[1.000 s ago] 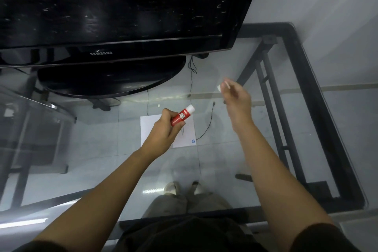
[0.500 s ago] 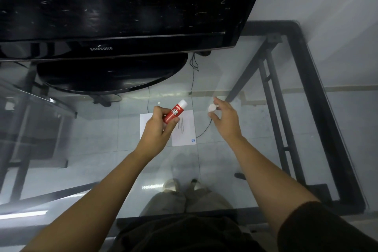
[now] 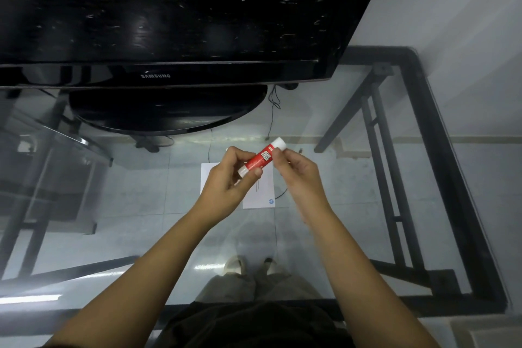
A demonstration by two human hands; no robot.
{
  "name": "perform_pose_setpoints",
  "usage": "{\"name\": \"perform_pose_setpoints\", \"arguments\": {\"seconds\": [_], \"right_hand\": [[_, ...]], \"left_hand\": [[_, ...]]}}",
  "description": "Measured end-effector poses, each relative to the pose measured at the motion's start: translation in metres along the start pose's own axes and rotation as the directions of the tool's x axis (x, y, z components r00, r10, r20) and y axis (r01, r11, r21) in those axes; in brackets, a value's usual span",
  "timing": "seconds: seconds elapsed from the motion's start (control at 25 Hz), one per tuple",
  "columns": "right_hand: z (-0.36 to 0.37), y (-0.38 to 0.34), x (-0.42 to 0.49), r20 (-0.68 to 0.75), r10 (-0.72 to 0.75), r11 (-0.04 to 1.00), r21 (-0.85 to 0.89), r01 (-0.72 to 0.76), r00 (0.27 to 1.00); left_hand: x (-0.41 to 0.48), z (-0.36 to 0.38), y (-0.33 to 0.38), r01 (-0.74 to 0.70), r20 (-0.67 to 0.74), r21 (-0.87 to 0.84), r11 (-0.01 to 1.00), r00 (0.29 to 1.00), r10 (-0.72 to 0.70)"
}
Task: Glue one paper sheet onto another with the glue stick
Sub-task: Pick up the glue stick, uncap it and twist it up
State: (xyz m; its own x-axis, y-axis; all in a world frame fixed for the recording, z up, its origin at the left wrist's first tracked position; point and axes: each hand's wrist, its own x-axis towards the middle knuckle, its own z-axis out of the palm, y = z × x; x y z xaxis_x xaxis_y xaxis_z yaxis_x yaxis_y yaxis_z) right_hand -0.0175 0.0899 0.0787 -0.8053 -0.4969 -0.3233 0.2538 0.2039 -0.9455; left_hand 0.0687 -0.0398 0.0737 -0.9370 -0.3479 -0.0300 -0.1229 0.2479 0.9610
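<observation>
- The left hand (image 3: 226, 186) is closed around the lower end of the glue stick (image 3: 261, 158), thumb and fingers wrapped over its white base.
- The right hand (image 3: 296, 175) pinches the stick's upper part just below the white cap (image 3: 279, 143); the two hands sit close together, both clamped on the same stick, held up above the glass table (image 3: 353, 220).
- The red barrel carries white lettering that reads "GLUE STICK"; smaller print beside it is too small to read.
- The stick's long axis runs diagonally, white base near and left, capped end pointing far and right, tilted upward.
- Under the hands lies a white paper sheet (image 3: 261, 192), partly hidden by the left hand; it bears faint lines of print, not legible, and a small round blue logo (image 3: 271, 201) at its near right corner. Whether it is one sheet or two stacked cannot be told.
- Far of the hands stands a black television (image 3: 169, 22) with "SAMSUNG" on its lower bezel, on a glossy oval stand (image 3: 169, 113).
- The table's black frame (image 3: 440, 150) borders the right and near sides; bare glass lies open to the right, left and near of the sheet.
- Through the glass show a thin black cable (image 3: 272, 110), tiled floor and the person's feet (image 3: 248, 265).
</observation>
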Motion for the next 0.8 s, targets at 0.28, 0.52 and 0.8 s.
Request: {"name": "perform_pose_setpoints", "arguments": {"seconds": [0.28,0.52,0.8], "right_hand": [[0.007,-0.009,-0.009,-0.097,-0.030,0.992,0.120,0.042,0.995],[0.013,-0.020,-0.012,-0.124,-0.017,0.984,0.174,0.039,0.992],[0.024,-0.025,-0.012,-0.157,0.005,0.977,0.213,0.029,0.988]], "left_hand": [[-0.007,-0.007,0.004,0.262,0.035,-0.373,0.890,0.963,-0.269],[-0.012,-0.008,0.003,-0.038,-0.155,-0.105,0.994,0.988,0.021],[-0.004,-0.011,0.005,-0.065,-0.146,-0.083,0.994,0.988,0.053]]}}
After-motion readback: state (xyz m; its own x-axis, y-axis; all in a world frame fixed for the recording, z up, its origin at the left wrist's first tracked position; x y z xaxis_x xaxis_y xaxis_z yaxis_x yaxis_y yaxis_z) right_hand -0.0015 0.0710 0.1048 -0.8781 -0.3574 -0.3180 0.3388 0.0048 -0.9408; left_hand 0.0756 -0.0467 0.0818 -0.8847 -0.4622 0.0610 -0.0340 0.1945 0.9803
